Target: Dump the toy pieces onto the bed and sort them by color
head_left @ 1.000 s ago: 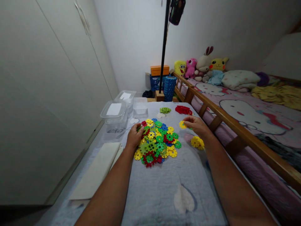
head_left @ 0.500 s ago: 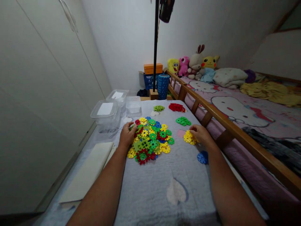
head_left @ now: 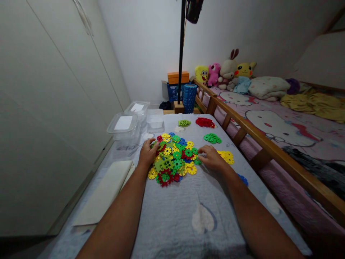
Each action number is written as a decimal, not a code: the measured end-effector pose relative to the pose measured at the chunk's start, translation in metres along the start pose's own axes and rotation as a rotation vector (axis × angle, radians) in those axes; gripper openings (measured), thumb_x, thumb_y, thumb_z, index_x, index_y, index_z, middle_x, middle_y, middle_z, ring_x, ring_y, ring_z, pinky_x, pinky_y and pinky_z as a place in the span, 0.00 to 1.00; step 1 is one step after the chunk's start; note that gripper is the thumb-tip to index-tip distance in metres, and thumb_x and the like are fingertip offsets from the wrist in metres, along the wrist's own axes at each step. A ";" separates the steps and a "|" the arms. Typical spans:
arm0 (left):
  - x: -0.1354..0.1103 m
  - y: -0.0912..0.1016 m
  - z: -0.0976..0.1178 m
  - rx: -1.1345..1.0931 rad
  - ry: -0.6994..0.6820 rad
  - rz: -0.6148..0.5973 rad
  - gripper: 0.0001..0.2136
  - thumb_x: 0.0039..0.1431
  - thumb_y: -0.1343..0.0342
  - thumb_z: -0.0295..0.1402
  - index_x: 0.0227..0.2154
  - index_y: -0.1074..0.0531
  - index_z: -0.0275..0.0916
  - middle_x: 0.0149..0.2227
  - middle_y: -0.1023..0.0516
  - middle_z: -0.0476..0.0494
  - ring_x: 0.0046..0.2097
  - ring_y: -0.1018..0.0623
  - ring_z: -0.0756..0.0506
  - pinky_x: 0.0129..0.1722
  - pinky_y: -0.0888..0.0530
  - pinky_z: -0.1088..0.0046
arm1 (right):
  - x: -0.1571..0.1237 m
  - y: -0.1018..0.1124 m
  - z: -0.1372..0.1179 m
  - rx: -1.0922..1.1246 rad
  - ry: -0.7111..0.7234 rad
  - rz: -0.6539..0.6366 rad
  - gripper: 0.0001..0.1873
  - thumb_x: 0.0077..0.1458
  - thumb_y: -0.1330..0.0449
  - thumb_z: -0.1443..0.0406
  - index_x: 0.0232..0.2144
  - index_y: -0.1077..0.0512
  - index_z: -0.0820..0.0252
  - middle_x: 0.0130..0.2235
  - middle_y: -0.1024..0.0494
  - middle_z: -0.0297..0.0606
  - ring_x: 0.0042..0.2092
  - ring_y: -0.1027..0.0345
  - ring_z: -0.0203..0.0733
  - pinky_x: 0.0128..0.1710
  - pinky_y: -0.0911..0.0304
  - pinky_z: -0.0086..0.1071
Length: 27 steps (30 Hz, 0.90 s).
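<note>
A mixed pile of plastic building pieces, notched discs and square lattices in red, yellow, green and blue, lies mid-table. At its left edge rests my left hand, fingers bent and apart, touching the pieces. My right hand is at the pile's right edge with its fingers apart and nothing visible in them. Beyond that wrist lie yellow discs, partly covered by the hand. Blue discs show past the forearm. Further back sit green discs, red pieces and light-green pieces.
Clear plastic boxes with white labels stand at the back left. A folded cream sheet lies near the left edge. A wooden bed rail runs along the right side. Behind the table rises a black pole.
My right hand has moved left from the yellow discs to the pile's right edge, and its fingers have spread. My left hand has stayed at the left edge.
</note>
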State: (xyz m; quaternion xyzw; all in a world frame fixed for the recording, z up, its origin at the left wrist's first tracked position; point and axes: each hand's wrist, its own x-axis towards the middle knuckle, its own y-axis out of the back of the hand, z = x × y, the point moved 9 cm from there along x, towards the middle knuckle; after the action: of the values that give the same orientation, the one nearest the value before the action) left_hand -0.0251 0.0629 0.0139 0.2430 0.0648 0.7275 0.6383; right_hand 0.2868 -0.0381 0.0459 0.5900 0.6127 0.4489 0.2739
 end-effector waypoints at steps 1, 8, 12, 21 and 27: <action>0.000 0.000 0.000 -0.005 0.001 0.003 0.19 0.58 0.43 0.45 0.48 0.25 0.40 0.51 0.22 0.38 0.54 0.23 0.39 0.58 0.28 0.60 | -0.001 -0.006 -0.004 -0.013 0.002 -0.033 0.07 0.51 0.37 0.65 0.35 0.24 0.58 0.38 0.21 0.41 0.43 0.32 0.46 0.48 0.41 0.37; 0.000 -0.002 -0.001 0.021 -0.003 -0.012 0.20 0.59 0.44 0.45 0.48 0.25 0.39 0.52 0.23 0.37 0.55 0.23 0.39 0.59 0.29 0.59 | -0.005 -0.011 -0.001 0.075 -0.057 -0.123 0.08 0.46 0.34 0.65 0.29 0.30 0.58 0.31 0.27 0.33 0.35 0.37 0.39 0.37 0.46 0.31; 0.001 -0.002 0.000 0.017 -0.009 -0.015 0.19 0.59 0.44 0.45 0.47 0.25 0.39 0.52 0.22 0.38 0.54 0.23 0.39 0.58 0.28 0.59 | -0.006 -0.008 0.011 0.257 -0.140 -0.175 0.08 0.44 0.36 0.66 0.27 0.33 0.57 0.27 0.31 0.29 0.30 0.40 0.36 0.31 0.48 0.30; 0.001 -0.002 0.001 0.034 -0.005 -0.022 0.20 0.59 0.45 0.45 0.48 0.26 0.39 0.53 0.23 0.36 0.56 0.24 0.38 0.60 0.30 0.57 | 0.028 0.048 0.101 0.514 -0.440 0.250 0.05 0.42 0.39 0.69 0.26 0.31 0.58 0.22 0.30 0.29 0.24 0.36 0.35 0.25 0.42 0.29; 0.000 -0.002 0.002 0.042 -0.009 -0.021 0.20 0.59 0.45 0.45 0.48 0.26 0.38 0.53 0.23 0.36 0.56 0.24 0.38 0.60 0.30 0.57 | 0.044 0.058 0.147 0.501 -0.625 0.469 0.10 0.41 0.37 0.73 0.23 0.34 0.56 0.20 0.32 0.28 0.21 0.36 0.35 0.23 0.40 0.29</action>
State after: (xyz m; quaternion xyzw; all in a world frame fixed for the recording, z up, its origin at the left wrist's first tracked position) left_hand -0.0229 0.0633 0.0146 0.2589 0.0799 0.7183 0.6408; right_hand 0.4345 0.0324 0.0396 0.8676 0.4404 0.1375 0.1856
